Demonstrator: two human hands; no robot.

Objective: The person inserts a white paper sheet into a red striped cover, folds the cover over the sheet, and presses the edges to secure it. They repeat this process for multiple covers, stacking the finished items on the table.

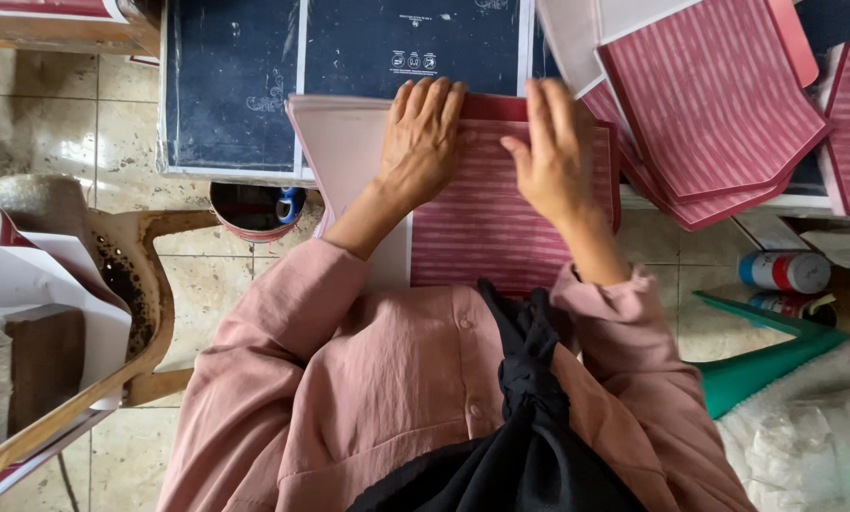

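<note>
With both palms spread flat, the left hand (423,142) and right hand (556,156) pressed the striped red card sheet (486,223) at the table's near edge, where firm, even pressure along the far fold (489,107) would likely crease it cleanly.

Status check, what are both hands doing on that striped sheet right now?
Left hand flat on striped red sheet, near its top fold. Right hand pressing the same fold, fingers bent. Pile of striped sheets to the right, clear of both hands.
</note>
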